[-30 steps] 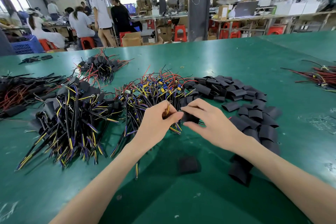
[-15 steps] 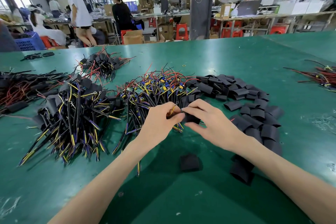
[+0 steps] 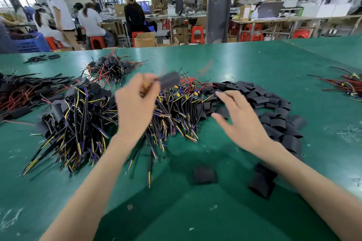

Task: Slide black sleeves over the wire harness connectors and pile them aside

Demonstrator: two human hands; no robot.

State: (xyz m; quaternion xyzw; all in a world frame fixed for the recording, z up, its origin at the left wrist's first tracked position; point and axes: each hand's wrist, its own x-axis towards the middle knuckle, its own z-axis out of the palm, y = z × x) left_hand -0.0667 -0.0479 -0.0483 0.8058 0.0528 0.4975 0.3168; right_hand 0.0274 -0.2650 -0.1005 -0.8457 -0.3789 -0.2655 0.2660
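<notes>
- Harness with a black sleeve (image 3: pixel 170 80) on its end sits in the left hand (image 3: pixel 135 103), above the near-left part of the heap of bare harnesses (image 3: pixel 176 109); it is blurred, so the connector under the sleeve cannot be made out.
- Left-hand fingers are curled, pinching the wires just beside the sleeve, which sticks out to the right of the fingertips.
- Right hand (image 3: pixel 241 121) is released and holds nothing: its fingers are spread and nearly straight, palm down, over the right edge of the heap. Whether it touches anything below cannot be told.
- Loose black sleeves (image 3: pixel 274 107) lie in a spread pile against the heap's right side.
- One sleeve (image 3: pixel 204 175) lies alone on the green table (image 3: pixel 254 60), nearer the person than the heap, with a larger one (image 3: pixel 261 185) to its right.
- Sleeved harnesses (image 3: pixel 78 115) are piled just left of the heap, touching it.
- A smaller sleeved bundle (image 3: pixel 111 66) lies beyond the heap to the left.
- Red and black wires (image 3: pixel 17 92) lie far left of the heap, and a red bundle (image 3: pixel 350 84) lies well apart on the right.
</notes>
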